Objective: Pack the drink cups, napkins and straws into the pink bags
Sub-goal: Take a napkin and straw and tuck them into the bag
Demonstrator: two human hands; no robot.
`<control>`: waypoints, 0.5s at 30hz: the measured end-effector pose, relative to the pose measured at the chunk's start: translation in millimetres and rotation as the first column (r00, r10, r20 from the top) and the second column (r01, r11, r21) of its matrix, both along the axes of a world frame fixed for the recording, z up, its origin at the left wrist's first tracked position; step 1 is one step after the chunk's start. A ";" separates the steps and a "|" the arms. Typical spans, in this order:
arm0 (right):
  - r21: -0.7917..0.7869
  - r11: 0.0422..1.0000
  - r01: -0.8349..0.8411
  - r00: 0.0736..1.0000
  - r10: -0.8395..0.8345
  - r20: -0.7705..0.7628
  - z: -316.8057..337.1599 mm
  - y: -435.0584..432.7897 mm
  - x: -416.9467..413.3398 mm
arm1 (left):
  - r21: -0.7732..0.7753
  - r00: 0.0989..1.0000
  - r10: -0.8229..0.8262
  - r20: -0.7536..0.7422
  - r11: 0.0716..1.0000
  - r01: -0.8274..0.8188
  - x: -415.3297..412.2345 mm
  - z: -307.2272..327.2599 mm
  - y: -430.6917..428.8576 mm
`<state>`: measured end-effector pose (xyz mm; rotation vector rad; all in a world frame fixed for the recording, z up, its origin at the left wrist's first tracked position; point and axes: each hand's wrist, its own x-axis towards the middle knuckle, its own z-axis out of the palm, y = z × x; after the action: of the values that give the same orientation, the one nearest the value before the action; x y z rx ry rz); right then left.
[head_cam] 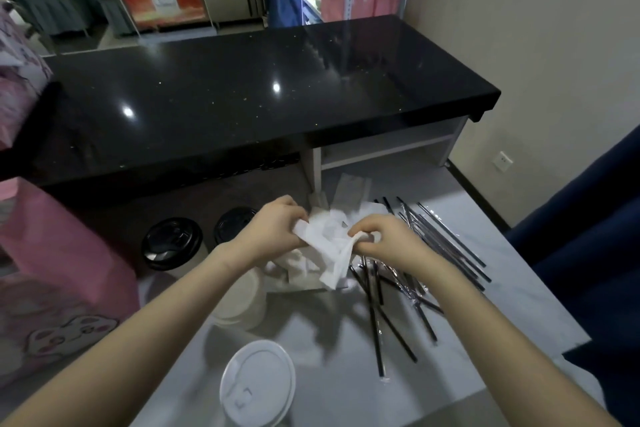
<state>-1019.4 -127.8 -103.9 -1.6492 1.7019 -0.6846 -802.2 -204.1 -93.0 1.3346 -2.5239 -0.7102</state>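
A pale desk (346,374) sits below a black counter (242,97). Above a napkin pile (298,270), the left hand (277,225) and right hand (388,239) hold one napkin (329,246) between them, pinched in curled fingers (363,230). Straws (433,253) lie to the right, cups (171,243) and a bag (62,253) to the left. This looks like the napkin step. Next it probably needs gathering and carrying left into the bag.

We hold a crumpled white napkin (329,246) over the middle of the desk (502,295). Our left hand (277,225) grips its left end and our right hand (384,241) pinches its right end. Wrapped black straws (433,253) lie scattered toward the desk's right edge. Two black-lidded cups (171,243) stand at the far left, a white-lidded cup (258,385) stands at the near edge, and a pink bag (62,270) stands at the left edge.
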 end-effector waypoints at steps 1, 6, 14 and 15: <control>0.003 1.000 -0.008 0.998 0.007 0.070 9.1 2.1 -1.6 | 0.026 0.997 0.045 -0.054 0.999 -0.044 3.8 5.4 2.0; 0.004 0.998 -0.059 0.918 0.053 0.393 52.0 5.2 22.2 | 0.161 0.904 0.317 -0.285 0.946 -0.281 21.8 35.1 15.6; -0.108 0.978 0.177 0.863 -0.102 0.494 86.4 -12.8 117.1 | 0.640 0.653 0.439 -0.617 0.763 0.091 116.9 90.3 41.0; -0.126 0.975 0.181 0.876 -0.101 0.472 91.1 -15.1 131.4 | 0.658 0.630 0.439 -0.641 0.737 0.155 133.3 97.0 44.8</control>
<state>-887.9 -142.9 -12.8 -1.3299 1.4493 -1.2163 -668.9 -159.2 4.0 1.0113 -1.4425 -1.8072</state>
